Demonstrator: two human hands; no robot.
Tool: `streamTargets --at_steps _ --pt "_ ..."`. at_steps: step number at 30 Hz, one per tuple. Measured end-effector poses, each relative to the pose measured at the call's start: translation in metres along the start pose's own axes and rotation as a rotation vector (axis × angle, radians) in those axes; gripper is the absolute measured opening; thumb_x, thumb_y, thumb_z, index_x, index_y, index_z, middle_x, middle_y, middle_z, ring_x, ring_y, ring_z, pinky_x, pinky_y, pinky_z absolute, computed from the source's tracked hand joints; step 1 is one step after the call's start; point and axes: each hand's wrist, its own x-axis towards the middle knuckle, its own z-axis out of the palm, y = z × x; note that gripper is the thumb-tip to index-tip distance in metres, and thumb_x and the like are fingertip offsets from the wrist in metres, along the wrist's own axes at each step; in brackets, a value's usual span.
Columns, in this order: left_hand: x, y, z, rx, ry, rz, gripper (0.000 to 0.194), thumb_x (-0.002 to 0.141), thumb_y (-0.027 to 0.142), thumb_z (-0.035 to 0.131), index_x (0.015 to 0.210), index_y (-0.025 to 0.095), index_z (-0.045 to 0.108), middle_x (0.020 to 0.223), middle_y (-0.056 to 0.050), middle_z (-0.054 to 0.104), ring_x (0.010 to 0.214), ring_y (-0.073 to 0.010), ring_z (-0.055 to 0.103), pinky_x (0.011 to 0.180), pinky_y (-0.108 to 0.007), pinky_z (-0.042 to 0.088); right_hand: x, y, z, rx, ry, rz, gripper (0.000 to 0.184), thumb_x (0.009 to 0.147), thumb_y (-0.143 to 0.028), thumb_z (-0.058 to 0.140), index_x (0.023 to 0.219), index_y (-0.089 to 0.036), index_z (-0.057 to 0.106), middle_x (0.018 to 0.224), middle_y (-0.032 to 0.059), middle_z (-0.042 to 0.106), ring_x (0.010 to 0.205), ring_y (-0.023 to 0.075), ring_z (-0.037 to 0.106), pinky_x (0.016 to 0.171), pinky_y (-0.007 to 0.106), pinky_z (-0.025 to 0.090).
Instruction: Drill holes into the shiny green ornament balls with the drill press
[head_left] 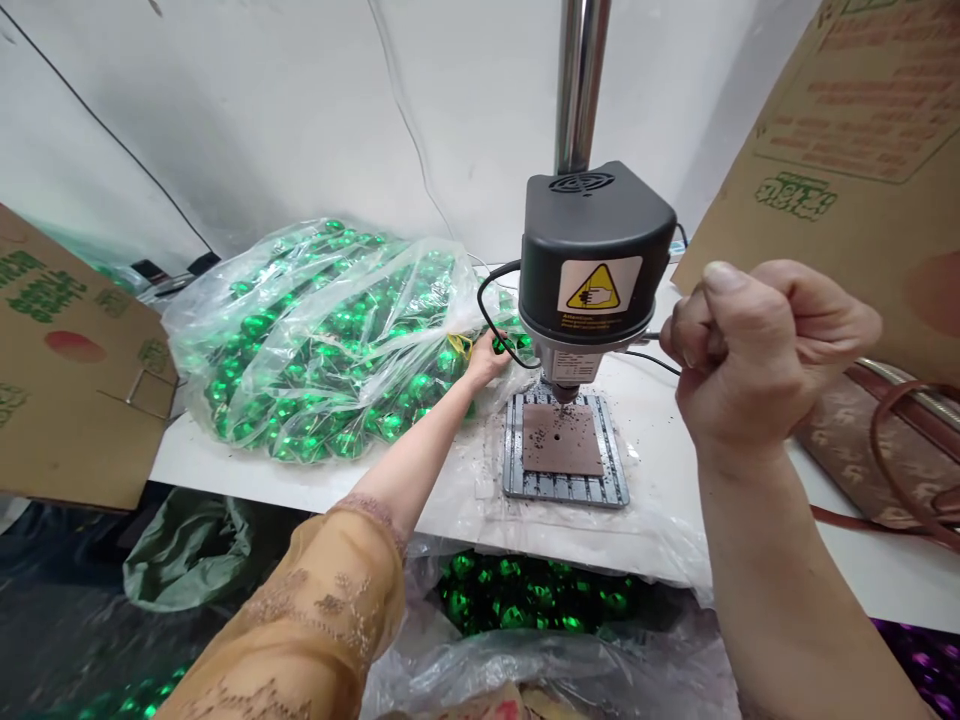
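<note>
My right hand (757, 350) is raised in a closed fist beside the black bench drill press (592, 250). A thin lever rod runs from the drill's side into this fist; its end is hidden by my fingers. My left hand (487, 358) reaches to the mouth of a clear plastic bag (322, 340) full of shiny green balls. Its fingers curl around one green ball (500, 346), partly hidden. Under the drill chuck (568, 393), a brown square board (540, 455) with a small hole lies on the slotted metal base (514, 480), sprinkled with dark shavings.
Cardboard boxes stand at the left (75, 370) and right (832, 130). A patterned brown bag (855, 450) with straps rests at the right. Below the white table's (420, 515) front edge, more green balls (532, 595) lie in clear plastic. A black cable loops beside the drill.
</note>
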Motion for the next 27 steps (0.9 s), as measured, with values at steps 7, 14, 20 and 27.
streamTargets --at_steps 7,14,20,27 --pt "-0.063 0.046 -0.047 -0.589 -0.05 -0.439 0.039 0.081 0.041 0.065 0.114 0.02 0.061 0.092 -0.003 0.063 0.069 -0.0125 0.06 0.059 -0.024 0.052 -0.003 -0.002 0.0 -0.011 0.011 0.017 0.044 0.08 -0.014 0.061 0.047 -0.017 0.033 0.041 -0.0082 0.028 0.037 0.0027 0.032 0.044 0.024 0.024" --pt "-0.13 0.083 -0.05 -0.714 -0.211 -0.522 0.067 0.075 0.044 0.077 0.13 0.019 0.049 0.083 -0.001 0.064 0.056 -0.0112 0.062 0.048 -0.02 0.042 -0.002 0.002 -0.001 0.013 0.012 -0.011 0.044 0.081 -0.014 0.061 0.047 -0.018 0.032 0.039 -0.008 0.031 0.036 0.0029 0.032 0.043 0.024 0.022" --pt "-0.141 0.089 -0.026 -0.768 -0.285 -0.533 0.058 0.08 0.047 0.072 0.129 0.02 0.057 0.089 -0.004 0.069 0.059 -0.0125 0.063 0.047 -0.021 0.042 -0.003 0.005 -0.003 0.021 -0.012 -0.02 0.046 0.084 -0.015 0.062 0.05 -0.018 0.031 0.041 -0.0081 0.027 0.037 0.0017 0.029 0.043 0.024 0.022" --pt "-0.138 0.086 -0.013 -0.65 -0.305 -0.474 0.065 0.079 0.053 0.075 0.132 0.02 0.056 0.088 -0.003 0.067 0.056 -0.0095 0.061 0.046 -0.02 0.044 -0.006 0.003 -0.005 -0.085 -0.052 0.008 0.051 0.088 -0.035 0.063 0.054 -0.02 0.028 0.045 -0.006 0.028 0.041 0.0032 0.028 0.046 0.026 0.027"
